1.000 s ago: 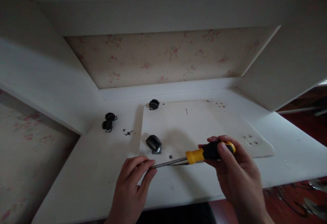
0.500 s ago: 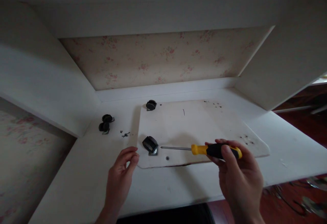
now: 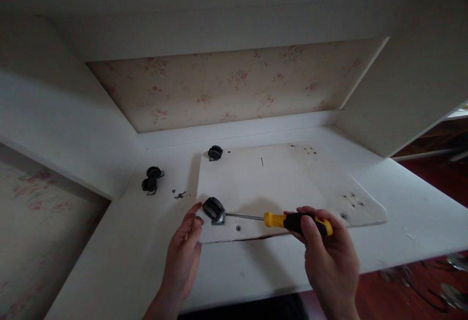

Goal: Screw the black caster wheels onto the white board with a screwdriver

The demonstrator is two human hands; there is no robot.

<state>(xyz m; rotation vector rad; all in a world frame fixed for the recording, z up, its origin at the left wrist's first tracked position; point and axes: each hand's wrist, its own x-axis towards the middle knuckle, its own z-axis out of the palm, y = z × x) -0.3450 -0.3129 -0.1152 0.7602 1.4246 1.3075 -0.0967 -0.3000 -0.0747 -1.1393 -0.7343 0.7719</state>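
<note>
The right hand's [image 3: 327, 242] fingers wrap around the handle of a yellow-and-black screwdriver [image 3: 274, 219], its tip at the near caster [image 3: 213, 208] on the near left corner of the white board [image 3: 270, 178]. The left hand's [image 3: 185, 237] fingers are part-open, gripping nothing visible, at that same corner of the board; contact is unclear. Another caster [image 3: 215, 153] sits at the board's far left corner. Left of the board, the bench [image 3: 127, 247] carries small dark screws [image 3: 179, 195] and two loose casters [image 3: 149, 184].

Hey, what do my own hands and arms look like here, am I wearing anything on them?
Your left hand and right hand are both bare: no glove, ring, watch or sleeve shows. Anything worn higher up is out of frame.
</note>
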